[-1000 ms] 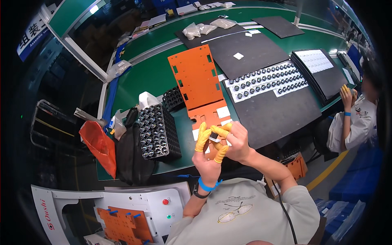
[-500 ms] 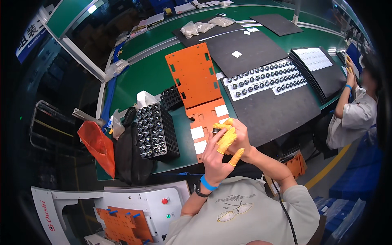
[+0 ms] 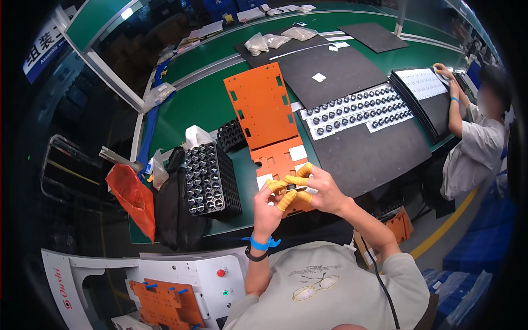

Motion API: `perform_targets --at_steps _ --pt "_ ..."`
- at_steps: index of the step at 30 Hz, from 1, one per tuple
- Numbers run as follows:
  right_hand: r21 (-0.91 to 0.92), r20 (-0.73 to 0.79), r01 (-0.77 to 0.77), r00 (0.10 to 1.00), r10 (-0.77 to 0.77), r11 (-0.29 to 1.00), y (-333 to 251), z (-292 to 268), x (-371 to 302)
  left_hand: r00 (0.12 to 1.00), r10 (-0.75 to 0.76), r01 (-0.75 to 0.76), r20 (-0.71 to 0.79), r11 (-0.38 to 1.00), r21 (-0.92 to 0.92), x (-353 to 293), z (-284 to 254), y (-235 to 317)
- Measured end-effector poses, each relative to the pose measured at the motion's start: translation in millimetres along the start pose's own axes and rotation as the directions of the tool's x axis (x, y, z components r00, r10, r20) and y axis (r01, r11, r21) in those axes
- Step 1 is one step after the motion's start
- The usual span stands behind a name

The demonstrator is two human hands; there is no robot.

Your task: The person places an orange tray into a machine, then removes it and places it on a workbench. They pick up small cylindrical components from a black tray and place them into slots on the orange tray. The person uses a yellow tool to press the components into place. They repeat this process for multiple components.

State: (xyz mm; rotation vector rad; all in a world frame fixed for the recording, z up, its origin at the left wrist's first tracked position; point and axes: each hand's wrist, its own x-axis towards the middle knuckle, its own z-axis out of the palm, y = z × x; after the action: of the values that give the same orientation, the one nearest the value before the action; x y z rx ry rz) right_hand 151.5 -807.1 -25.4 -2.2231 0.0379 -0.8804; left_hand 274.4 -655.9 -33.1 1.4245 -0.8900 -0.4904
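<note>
Both my hands meet above the near end of an orange perforated plate point(image 3: 263, 104) on the green bench. My left hand point(image 3: 270, 202) and my right hand point(image 3: 320, 190) wear yellow finger cots and pinch a small dark round part point(image 3: 291, 188) between their fingertips. White square labels point(image 3: 297, 153) lie on the smaller orange plate point(image 3: 278, 163) just beyond my fingers. A black tray of round parts point(image 3: 208, 179) stands to the left of my hands.
A dark mat point(image 3: 374, 148) with white strips of black round parts point(image 3: 357, 107) lies to the right. An orange bag point(image 3: 131, 198) and a black bag point(image 3: 175, 212) hang at the bench's left edge. Another person point(image 3: 473, 137) works at the far right.
My hands moved apart half a second ago, the right reaching toward the orange plate, and have come back together on the small dark part.
</note>
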Motion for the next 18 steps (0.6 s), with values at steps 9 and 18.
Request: perform_targets --at_steps 9,18 --pt "-0.122 0.032 -0.274 0.96 0.28 0.954 8 4 -12 0.954 0.018 0.128 -0.3 0.88 0.458 38 -10 -9" --pt "-0.164 0.099 -0.276 0.951 0.294 0.947 15 0 -19 0.921 0.099 0.288 -0.376 0.478 0.83 68 -20 -74"
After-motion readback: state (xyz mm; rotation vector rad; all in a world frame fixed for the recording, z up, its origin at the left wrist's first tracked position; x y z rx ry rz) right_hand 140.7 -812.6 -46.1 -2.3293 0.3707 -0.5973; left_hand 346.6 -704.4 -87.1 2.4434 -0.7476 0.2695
